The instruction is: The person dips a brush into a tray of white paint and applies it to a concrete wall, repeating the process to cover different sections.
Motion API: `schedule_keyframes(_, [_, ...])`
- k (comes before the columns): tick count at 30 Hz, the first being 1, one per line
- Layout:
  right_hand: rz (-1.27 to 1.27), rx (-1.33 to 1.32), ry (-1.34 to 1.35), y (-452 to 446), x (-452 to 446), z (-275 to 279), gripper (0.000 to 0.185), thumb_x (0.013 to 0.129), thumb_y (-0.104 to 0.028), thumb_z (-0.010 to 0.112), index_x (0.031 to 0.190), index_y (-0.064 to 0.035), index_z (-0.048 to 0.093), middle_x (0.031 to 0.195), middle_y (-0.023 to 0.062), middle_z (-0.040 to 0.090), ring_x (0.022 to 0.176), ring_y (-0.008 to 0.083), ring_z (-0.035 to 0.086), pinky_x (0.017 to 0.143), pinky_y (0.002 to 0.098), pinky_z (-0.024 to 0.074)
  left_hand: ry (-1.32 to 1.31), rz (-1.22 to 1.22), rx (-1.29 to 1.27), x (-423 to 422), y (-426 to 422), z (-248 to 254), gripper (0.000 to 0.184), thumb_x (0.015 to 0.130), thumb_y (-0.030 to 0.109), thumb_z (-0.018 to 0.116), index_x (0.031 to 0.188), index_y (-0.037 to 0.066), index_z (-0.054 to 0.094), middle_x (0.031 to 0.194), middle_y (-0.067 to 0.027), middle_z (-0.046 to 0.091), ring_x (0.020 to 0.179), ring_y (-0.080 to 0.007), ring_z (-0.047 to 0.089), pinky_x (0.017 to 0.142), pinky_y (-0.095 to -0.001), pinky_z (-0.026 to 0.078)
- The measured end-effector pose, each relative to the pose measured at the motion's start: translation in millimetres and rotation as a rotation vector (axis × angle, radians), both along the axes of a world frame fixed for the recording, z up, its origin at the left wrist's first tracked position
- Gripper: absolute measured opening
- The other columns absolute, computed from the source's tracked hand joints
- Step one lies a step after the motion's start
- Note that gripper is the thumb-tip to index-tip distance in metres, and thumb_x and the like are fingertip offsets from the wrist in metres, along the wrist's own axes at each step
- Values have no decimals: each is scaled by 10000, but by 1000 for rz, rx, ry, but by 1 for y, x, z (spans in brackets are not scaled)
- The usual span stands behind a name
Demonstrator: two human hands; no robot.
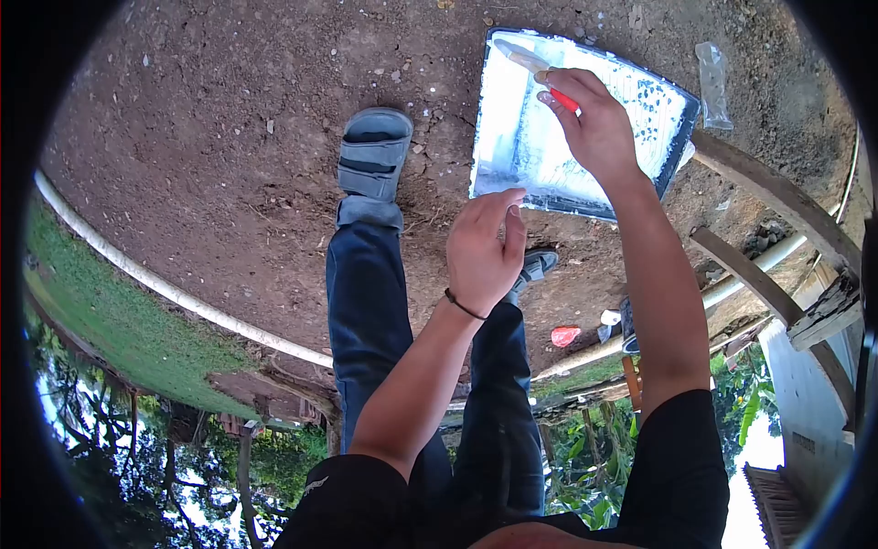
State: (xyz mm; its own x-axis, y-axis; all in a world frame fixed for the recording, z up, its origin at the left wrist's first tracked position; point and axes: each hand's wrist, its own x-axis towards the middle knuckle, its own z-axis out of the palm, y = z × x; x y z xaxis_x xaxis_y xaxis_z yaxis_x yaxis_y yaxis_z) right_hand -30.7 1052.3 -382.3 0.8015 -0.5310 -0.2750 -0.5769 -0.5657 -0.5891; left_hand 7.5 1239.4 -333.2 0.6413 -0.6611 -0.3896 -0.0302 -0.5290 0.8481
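A dark paint tray (681,151), its inside coated with white paint, lies on the bare soil in front of me. My right hand (599,133) is closed around the red handle of a paintbrush (523,57), held over the tray. The brush head points toward the tray's far left corner; whether its bristles touch the paint I cannot tell. By the tray's near left corner is my left hand (485,242), thumb and fingers apart with nothing between them. Its fingertips overlap the near rim in view, and contact is unclear. White specks mark the fingers of both hands.
My sandalled feet (375,151) stand on the soil left of and below the tray. A clear plastic wrapper (713,87) lies right of it. Curved wooden pieces (764,178) extend from the right. A red scrap (565,336) and a long pale pipe (183,297) are also on the ground.
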Motion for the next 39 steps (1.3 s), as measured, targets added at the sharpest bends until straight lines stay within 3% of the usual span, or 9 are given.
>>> schedule_keyframes(6, [120, -135, 97, 29, 1, -22, 219, 780, -224, 630, 999, -215, 625, 1032, -4, 572, 778, 213, 627, 644, 319, 525, -25, 17, 35, -4, 4, -1, 160, 823, 33, 503, 950, 35, 600, 847, -123, 625, 790, -279, 600, 711, -346, 468])
schedule_keyframes(11, [139, -32, 216, 69, -20, -29, 304, 789, -192, 634, 1091, -218, 606, 1167, 47, 530, 917, 237, 603, 722, 353, 526, -38, 13, 49, -5, 7, -2, 163, 819, 32, 503, 949, 35, 600, 850, -128, 626, 796, -281, 600, 712, -346, 469])
schedule_keyframes(13, [91, -36, 173, 85, -32, -31, 279, 754, -174, 639, 1032, -179, 617, 1139, 36, 534, 912, 231, 601, 735, 350, 518, -24, 14, 60, -6, 8, -1, 162, 818, 33, 502, 946, 35, 602, 852, -129, 625, 797, -289, 598, 710, -352, 467])
schedule_keyframes(21, [34, 209, 266, 117, -65, -13, 400, 743, -83, 590, 1138, -123, 537, 1186, 63, 512, 970, 267, 580, 771, 386, 500, -48, 6, 41, -10, 15, -6, 166, 792, 34, 522, 939, 35, 600, 844, -143, 615, 792, -311, 588, 709, -377, 466])
schedule_keyframes(29, [95, 160, 271, 130, -92, 1, 347, 737, -86, 589, 1083, -93, 555, 1180, 73, 516, 961, 262, 583, 767, 387, 487, -76, -52, 37, -17, 16, -6, 186, 796, 25, 504, 956, 38, 598, 863, -135, 611, 806, -306, 586, 716, -366, 467])
schedule_keyframes(32, [25, 98, 190, 123, -90, 11, 305, 749, -82, 596, 1053, -79, 561, 1139, 77, 537, 922, 283, 592, 736, 397, 493, -71, -57, 43, -20, 16, -7, 166, 787, 61, 533, 931, 35, 612, 838, -151, 614, 803, -316, 585, 725, -396, 466])
schedule_keyframes(35, [-265, 175, 137, 113, -91, 14, 294, 787, -110, 604, 1075, -72, 563, 1045, 98, 585, 874, 299, 606, 705, 379, 505, -50, -74, 73, -23, 16, -5, 167, 787, 62, 533, 931, 35, 612, 835, -150, 614, 806, -316, 582, 727, -398, 462])
schedule_keyframes(38, [-696, 338, 165, 96, -91, 28, 326, 873, -199, 565, 1153, -33, 538, 943, 150, 632, 832, 243, 643, 692, 316, 507, -49, -75, 71, -28, 16, -7, 163, 787, 61, 531, 927, 35, 612, 829, -149, 612, 802, -317, 579, 723, -395, 461])
schedule_keyframes(39, [-698, 336, 165, 90, -92, 31, 326, 873, -199, 565, 1153, -33, 538, 943, 150, 632, 832, 243, 643, 692, 316, 507, -51, -78, 65, -30, 16, -8, 160, 788, 59, 529, 923, 34, 611, 825, -148, 611, 798, -317, 578, 719, -393, 460])
